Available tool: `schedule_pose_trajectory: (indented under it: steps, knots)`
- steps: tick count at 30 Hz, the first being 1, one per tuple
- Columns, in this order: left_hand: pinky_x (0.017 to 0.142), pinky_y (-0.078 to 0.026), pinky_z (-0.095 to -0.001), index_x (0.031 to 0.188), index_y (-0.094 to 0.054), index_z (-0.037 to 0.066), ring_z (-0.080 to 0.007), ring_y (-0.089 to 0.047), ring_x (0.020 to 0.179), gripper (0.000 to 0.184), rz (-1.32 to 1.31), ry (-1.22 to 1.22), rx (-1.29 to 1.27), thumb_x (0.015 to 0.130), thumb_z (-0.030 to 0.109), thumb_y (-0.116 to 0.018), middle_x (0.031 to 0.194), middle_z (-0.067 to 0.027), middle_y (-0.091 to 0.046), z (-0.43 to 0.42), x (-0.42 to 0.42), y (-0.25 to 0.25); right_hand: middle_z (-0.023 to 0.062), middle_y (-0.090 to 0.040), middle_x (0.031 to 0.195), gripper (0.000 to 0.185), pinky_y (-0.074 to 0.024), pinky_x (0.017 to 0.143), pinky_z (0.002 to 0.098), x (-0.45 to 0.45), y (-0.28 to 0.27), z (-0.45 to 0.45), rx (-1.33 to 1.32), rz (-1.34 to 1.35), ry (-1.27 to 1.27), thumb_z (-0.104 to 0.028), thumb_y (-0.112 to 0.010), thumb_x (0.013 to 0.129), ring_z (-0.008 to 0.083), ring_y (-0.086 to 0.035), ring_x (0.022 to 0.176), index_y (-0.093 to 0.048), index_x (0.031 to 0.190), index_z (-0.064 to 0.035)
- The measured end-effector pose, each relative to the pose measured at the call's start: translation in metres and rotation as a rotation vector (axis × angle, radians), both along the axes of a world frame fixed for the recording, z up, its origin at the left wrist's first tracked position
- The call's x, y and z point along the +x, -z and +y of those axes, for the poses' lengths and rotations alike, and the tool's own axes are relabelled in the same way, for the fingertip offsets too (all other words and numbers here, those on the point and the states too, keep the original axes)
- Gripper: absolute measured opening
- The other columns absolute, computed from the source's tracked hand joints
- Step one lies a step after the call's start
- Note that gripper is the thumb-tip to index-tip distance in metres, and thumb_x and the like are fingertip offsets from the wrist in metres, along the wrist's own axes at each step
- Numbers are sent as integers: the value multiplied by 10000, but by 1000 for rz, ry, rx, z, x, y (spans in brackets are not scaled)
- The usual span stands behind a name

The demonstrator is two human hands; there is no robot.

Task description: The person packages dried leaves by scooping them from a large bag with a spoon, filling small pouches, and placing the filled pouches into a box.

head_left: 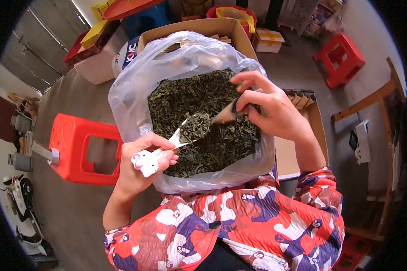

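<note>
My left hand [142, 158] grips a white scoop [182, 139] with a cartoon cat's head on its handle. Dark green dried leaves [195, 127] are heaped on the scoop. Opposite it, my right hand [269, 106] pinches a small tan-brown thing with a dark edge [226, 114]; motion blur hides its kind. Its lower end is close to the heaped scoop; whether they touch I cannot tell. Both hands are over a clear plastic bag [131, 104], open at the top and holding many more of the same leaves.
Behind the bag stands a cardboard box [230, 28] with brown pieces inside. Another cardboard box [319, 131] with brown pieces is at the right. A red stool [72, 149] is at the left, another red stool [341, 61] far right, near a wooden frame [384, 97].
</note>
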State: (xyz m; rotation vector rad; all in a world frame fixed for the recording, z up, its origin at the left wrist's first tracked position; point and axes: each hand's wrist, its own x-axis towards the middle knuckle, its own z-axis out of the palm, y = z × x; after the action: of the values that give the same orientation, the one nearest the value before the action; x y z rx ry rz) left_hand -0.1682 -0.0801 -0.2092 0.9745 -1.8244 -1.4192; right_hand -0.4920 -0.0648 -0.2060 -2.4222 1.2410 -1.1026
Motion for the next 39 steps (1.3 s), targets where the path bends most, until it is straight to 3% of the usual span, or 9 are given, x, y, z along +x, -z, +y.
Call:
schedule_pose_trajectory:
  steps: [7,8,10,13,20,26,27,30,39]
  knots:
    - [696,-606,-274,960,-646,-52,-157,-718,760,100,44,-38,-12,882,1,-676,873,-122,-706,5,3,-3,152,-515,861,103,-484,712,444,17,5,-3,93,74,-16,-95,-597,862,349,-587,802,-533,869,-16]
    - [698,-605,-267,957,-651,-58,-148,-721,766,98,54,-47,-3,880,-7,-684,874,-111,-707,6,4,-3,139,-555,936,189,-490,748,414,19,1,0,164,96,-43,-70,-670,813,339,-596,870,-569,958,-3]
    - [698,-606,-269,957,-649,-61,-150,-721,767,99,49,-60,-16,881,-7,-682,870,-113,-706,7,7,-5,121,-548,922,267,-486,737,411,31,7,0,167,61,-19,-126,-758,785,330,-590,854,-555,918,-13]
    - [696,-607,-272,954,-647,-62,-153,-721,768,101,45,-70,-23,879,-6,-683,866,-115,-705,9,7,-10,128,-521,878,345,-498,715,448,39,18,0,140,57,-20,-203,-786,770,349,-584,847,-515,896,-30]
    - [675,-590,-257,915,-652,-54,-137,-704,731,89,54,-39,20,871,13,-690,825,-98,-701,6,7,-23,116,-539,913,358,-522,700,440,47,19,1,145,16,-89,-164,-793,745,347,-604,862,-508,935,-59]
    - [564,-475,-261,804,-650,4,-91,-624,623,79,-271,213,-150,796,49,-715,684,-51,-661,-16,-4,-60,105,-557,933,345,-539,682,427,55,26,3,55,81,-144,-153,-782,741,321,-621,865,-517,949,-77]
    - [526,-399,-236,736,-636,11,-50,-534,587,159,-337,220,-131,782,150,-697,669,-8,-629,-18,-16,-70,96,-563,941,338,-540,683,423,57,23,5,37,109,-145,-156,-778,741,305,-621,876,-521,947,-85]
    - [526,-424,-261,733,-637,13,-75,-547,566,122,-362,395,-236,746,115,-703,615,-22,-606,-34,-38,-71,89,-566,944,349,-539,686,421,55,21,5,9,149,-158,-153,-785,727,299,-615,886,-529,956,-88]
    - [520,-442,-298,658,-618,11,-133,-554,524,89,-413,500,-371,670,78,-675,571,-69,-592,-48,-76,-76,86,-571,953,451,-529,730,427,46,21,8,132,39,-213,-156,-831,693,317,-603,907,-540,1032,-92]
